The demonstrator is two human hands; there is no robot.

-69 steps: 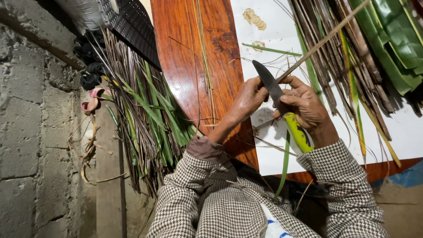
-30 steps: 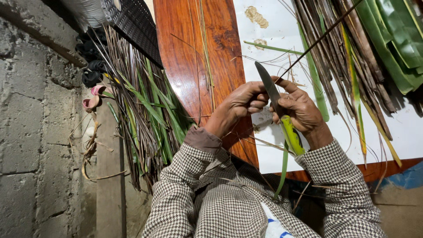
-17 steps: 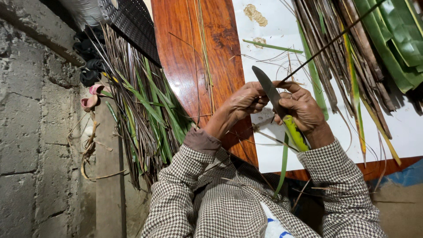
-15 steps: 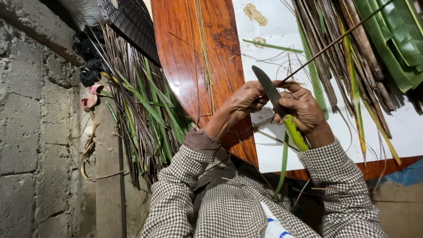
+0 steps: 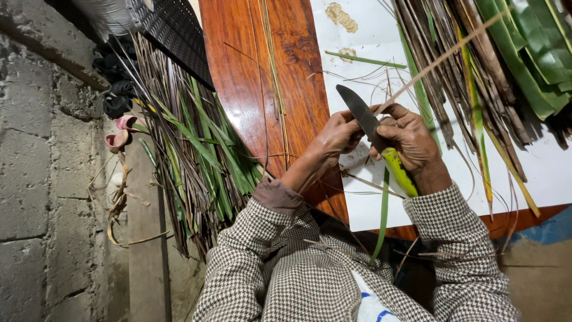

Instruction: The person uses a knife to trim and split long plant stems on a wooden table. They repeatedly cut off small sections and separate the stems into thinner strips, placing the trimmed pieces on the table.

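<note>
Crossing knife (image 5: 359, 111) between hands (image 5: 374, 138)

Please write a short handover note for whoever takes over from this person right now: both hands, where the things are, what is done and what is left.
Right hand: closed on the yellow-green handle of a dark-bladed knife, blade pointing away from the body.
Left hand: pinching a thin pale leaf rib against the blade; the rib runs up and to the right.
Things: hands work over a white sheet on a red-brown wooden table. Brown and green strips lie on the sheet; a bundle of green and dry leaves sits by the grey block wall.
Done: cannot tell how many ribs are stripped.
Left: this rib is still at the blade.
</note>
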